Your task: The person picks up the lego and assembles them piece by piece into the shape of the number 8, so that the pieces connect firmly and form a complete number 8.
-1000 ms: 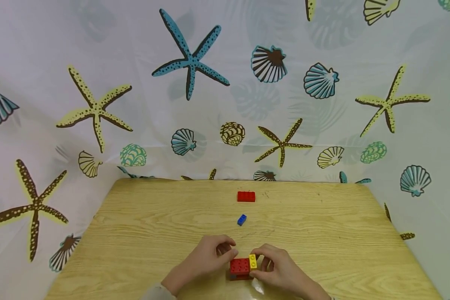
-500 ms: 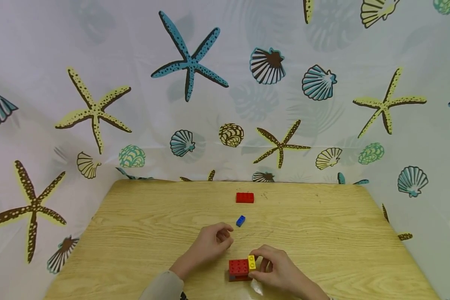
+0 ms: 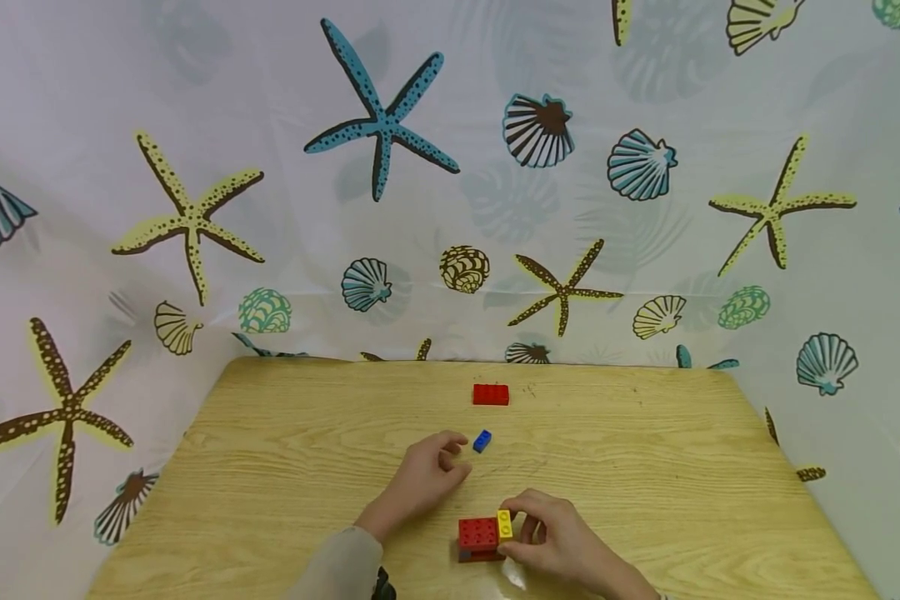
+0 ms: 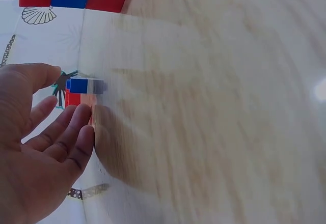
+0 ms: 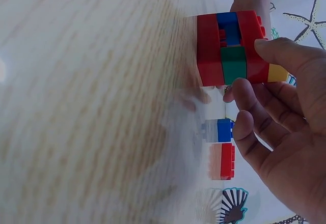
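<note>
Near the table's front edge stands a small brick block [image 3: 478, 537], red on top, with a yellow brick [image 3: 505, 523] on its right side. My right hand [image 3: 515, 535] grips it by that side. In the right wrist view the brick block [image 5: 232, 48] shows red, blue and green layers, held between the thumb and fingers of my right hand [image 5: 249, 71]. My left hand [image 3: 454, 455] hovers just left of a small blue brick [image 3: 482, 441], fingers loosely spread and holding nothing. In the left wrist view my left hand's fingers [image 4: 61, 132] are close to the blue brick [image 4: 84, 85] without touching it.
A loose red brick [image 3: 491, 394] lies further back, beyond the blue one. The wooden table [image 3: 270, 467] is walled on three sides by a curtain [image 3: 195, 217] printed with starfish and shells.
My left hand has let go of the brick block and moved forward and slightly right, up to the blue brick. The right hand and block have stayed put.
</note>
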`<state>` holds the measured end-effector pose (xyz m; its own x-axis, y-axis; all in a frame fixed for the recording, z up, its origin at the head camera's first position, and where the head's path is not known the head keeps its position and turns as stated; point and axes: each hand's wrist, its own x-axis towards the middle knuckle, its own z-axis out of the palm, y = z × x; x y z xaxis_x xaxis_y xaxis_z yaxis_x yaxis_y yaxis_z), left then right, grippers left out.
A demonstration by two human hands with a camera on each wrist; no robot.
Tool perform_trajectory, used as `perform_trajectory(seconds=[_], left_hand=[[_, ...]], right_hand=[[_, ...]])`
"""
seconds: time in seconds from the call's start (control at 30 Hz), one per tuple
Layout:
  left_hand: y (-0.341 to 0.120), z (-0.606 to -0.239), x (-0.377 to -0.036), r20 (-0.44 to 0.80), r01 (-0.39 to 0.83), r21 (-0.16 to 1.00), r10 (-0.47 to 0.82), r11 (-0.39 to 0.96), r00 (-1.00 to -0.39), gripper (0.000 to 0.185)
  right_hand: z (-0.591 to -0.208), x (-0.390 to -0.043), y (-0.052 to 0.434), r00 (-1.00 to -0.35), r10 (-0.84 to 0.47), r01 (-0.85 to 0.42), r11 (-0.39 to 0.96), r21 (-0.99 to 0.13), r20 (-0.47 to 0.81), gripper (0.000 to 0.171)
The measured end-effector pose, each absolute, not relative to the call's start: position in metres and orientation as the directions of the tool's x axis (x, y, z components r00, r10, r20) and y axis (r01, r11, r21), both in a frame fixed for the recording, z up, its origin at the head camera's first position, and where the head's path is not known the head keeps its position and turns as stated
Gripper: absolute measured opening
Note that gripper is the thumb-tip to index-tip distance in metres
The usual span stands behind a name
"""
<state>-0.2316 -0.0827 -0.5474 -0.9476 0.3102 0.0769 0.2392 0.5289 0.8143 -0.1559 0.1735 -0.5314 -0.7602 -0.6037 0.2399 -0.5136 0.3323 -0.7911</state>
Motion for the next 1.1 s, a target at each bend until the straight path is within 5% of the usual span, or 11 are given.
perform_trajectory(seconds=[0.43,1.1], left_hand=[[-0.069,-0.557,-0.244,0.126,0.266,0.787,0.277,0.557,-0.953,0.044],[-0.058,-0.550,-0.266,0.028,0.257,0.683,0.327,0.683,-0.944,0.054]], right_hand=[[-0.533,-0.158,0.175,-0.774,-0.594,-0.504,0.370,-0.781,0.219,0.037],[-0.531,-0.158,0.176,-0.761,-0.610,-0.507,0.348,-0.788,0.220,0.039]])
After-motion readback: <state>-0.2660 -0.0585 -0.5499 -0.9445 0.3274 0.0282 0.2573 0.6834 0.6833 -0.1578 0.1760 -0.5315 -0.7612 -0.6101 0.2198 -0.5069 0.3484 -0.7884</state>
